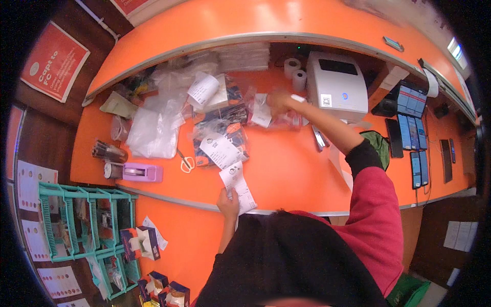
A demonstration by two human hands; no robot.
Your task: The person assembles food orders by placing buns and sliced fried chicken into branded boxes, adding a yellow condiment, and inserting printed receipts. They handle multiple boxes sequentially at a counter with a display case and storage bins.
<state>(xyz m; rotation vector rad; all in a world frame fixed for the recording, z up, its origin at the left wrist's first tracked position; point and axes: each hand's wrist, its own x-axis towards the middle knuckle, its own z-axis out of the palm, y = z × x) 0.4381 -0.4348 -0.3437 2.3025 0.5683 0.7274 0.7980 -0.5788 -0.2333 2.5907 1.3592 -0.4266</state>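
My left hand [228,204] is closed on a printed paper receipt [238,185], thumb on top, at the near edge of the orange counter. My right hand [279,102] reaches far forward and is smeared by motion. It is over a clear packet with red in it [286,123], beside a white slip [262,114]; whether it grips either cannot be made out. Between my hands lie plastic-wrapped dark blue and orange packages [236,134], with another receipt [220,150] on the nearest one. Farther back, a curled receipt [203,90] rests on that pile.
Left on the counter are clear plastic bags [153,128], white-handled scissors [187,162] and a lilac tape dispenser [142,173]. A white printer [337,84], paper rolls [292,67] and several phones and tablets [409,134] stand right. A teal rack [71,253] is lower left. A raised shelf [230,23] overhangs the back.
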